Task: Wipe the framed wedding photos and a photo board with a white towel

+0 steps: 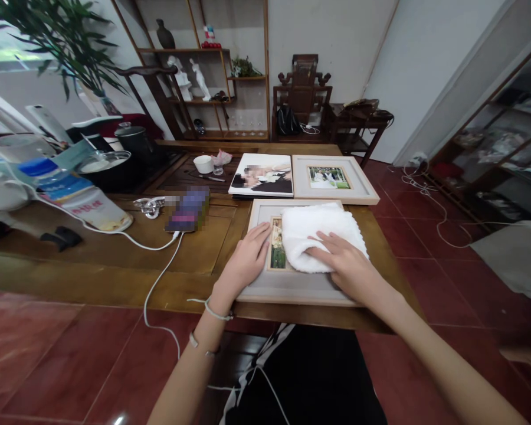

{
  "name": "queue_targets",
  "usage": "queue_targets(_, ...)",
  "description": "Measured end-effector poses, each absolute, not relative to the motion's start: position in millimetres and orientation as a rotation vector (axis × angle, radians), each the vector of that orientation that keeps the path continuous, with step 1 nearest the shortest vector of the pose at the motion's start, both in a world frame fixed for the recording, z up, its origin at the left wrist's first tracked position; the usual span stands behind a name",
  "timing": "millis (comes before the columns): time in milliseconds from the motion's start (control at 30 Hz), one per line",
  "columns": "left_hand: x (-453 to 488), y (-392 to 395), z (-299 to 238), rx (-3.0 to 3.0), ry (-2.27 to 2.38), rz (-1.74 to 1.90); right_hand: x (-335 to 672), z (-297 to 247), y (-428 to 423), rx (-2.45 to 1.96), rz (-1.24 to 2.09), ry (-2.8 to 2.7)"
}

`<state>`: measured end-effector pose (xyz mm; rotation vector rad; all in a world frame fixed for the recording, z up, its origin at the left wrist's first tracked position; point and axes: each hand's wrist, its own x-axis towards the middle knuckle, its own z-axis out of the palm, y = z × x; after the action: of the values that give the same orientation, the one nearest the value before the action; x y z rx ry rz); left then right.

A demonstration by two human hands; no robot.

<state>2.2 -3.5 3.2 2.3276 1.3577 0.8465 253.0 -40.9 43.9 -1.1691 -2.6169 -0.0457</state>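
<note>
A light wooden picture frame (310, 298) with a small photo (278, 251) lies flat at the table's near edge. My left hand (248, 254) rests on the frame's left side, fingers stretched out over the border. On the glass, a folded white cloth (323, 224) covers the right part of the photo. My right hand (345, 260) holds this cloth against the frame, some fingers on top and some tucked into its fold. Behind it lie a second framed photo (330, 177) and a white-edged photo album or panel (261, 176).
At the left stand a bottle with a blue cap (82, 195), a dark pot (135, 144) and a phone (188, 209) with white cables. A small white cup (203, 164) sits on the tea tray. The wooden table (194, 283) ends just right of the frames.
</note>
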Motion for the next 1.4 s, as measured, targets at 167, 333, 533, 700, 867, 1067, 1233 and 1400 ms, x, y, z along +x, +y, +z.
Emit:
queue_targets(167, 3, -4, 4, 2.329, 1.351, 0.848, 251, 44, -28, -1.244, -0.094, -2.601)
queue_targets(333, 2, -4, 3, 2.327, 1.356, 0.840, 246, 40, -36, -1.249, -0.192, -2.615)
queue_targets(533, 2, -4, 2, 2.323, 1.350, 0.864, 244, 35, -51, -1.196, -0.184, -2.585)
queue_targets(700, 3, -5, 4, 2.319, 1.355, 0.873, 245, 37, -47, -1.196, -0.134, -2.580)
queue_targets(867, 3, -5, 4, 2.327, 1.354, 0.865, 247, 37, -44, -1.198, -0.157, -2.579)
queue_targets(1067, 4, -5, 4, 2.322, 1.361, 0.860, 243, 38, -55, -1.183, -0.127, -2.606)
queue_targets(1233, 3, -5, 5, 2.325, 1.356, 0.866, 237, 42, -68, -1.161, -0.107, -2.683)
queue_targets(1400, 3, -4, 4, 2.327, 1.373, 0.821, 240, 42, -60, -1.207, -0.066, -2.651)
